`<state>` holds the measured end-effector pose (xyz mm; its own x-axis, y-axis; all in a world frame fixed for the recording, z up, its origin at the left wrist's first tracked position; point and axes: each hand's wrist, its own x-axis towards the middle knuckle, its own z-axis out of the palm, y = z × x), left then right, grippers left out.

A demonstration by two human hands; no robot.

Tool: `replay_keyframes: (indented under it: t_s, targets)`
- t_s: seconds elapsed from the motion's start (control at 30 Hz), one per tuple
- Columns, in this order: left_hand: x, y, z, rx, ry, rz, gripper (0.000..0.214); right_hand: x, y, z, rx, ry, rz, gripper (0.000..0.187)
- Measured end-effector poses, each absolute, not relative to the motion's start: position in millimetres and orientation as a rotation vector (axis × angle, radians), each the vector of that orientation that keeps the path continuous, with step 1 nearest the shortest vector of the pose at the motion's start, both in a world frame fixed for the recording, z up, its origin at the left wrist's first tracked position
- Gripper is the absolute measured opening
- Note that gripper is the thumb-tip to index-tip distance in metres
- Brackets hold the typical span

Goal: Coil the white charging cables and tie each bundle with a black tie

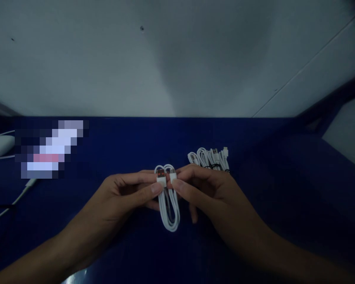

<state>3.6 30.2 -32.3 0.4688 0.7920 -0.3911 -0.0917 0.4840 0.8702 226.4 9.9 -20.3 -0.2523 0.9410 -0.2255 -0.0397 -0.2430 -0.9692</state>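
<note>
A white USB cable (169,221), coiled into a long loop, hangs between my two hands over the blue table. My left hand (127,193) pinches it at the larger plug, whose metal end has an orange-red inside and points away from me. At the smaller plug, my right hand (207,189) grips the same coil with thumb and forefinger. The two plugs sit side by side at the top of the bundle. Just beyond my right hand lie several bundled white cables (208,157) with black ties, their near ends partly hidden by that hand.
A lit, pixelated object (57,150) lies at the left, with a white cord (10,207) running from its near end. A white rounded object (0,146) sits at the far left edge. Behind the blue table (121,142) rises a grey wall (91,59).
</note>
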Motion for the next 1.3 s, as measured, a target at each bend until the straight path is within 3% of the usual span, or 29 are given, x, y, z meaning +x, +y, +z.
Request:
replay_keyframes:
  t_s: [0.17, 1.3]
  targets:
    - [3.1, 29.4, -33.0, 0.894, 0.926, 0.634, 0.024, 225.8, 10.2, -21.2, -1.174, -1.201, 1.616, 0.021]
    - [4.1, 29.9, -27.4, 0.856, 0.881, 0.617, 0.027, 225.6, 6.9, -19.7, -1.192, -1.216, 1.579, 0.025]
